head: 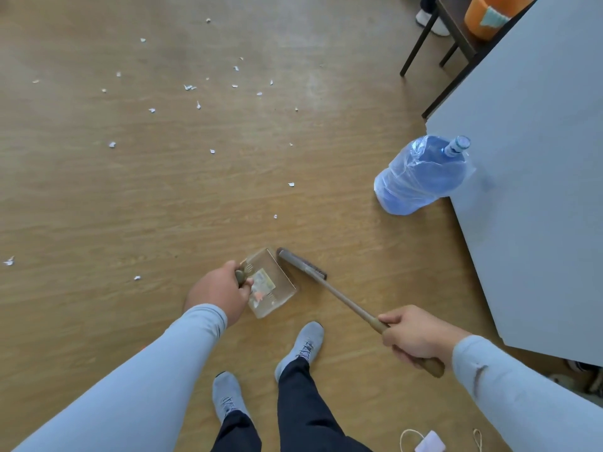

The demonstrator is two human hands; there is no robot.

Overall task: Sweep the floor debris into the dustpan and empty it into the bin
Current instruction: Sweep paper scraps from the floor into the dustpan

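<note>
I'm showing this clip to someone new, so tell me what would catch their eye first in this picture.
First, the two hands low in the middle: the left hand grips the handle of a clear dustpan, and the right hand holds a long-handled brush whose head sits just right of the pan. Next, white paper scraps scattered over the wooden floor, mostly upper left. A big blue water bottle stands at right, against a grey table.

Wood-grain floor (163, 197), grey table (538, 158) at right, dark-legged bench (456, 31) behind, even light
</note>
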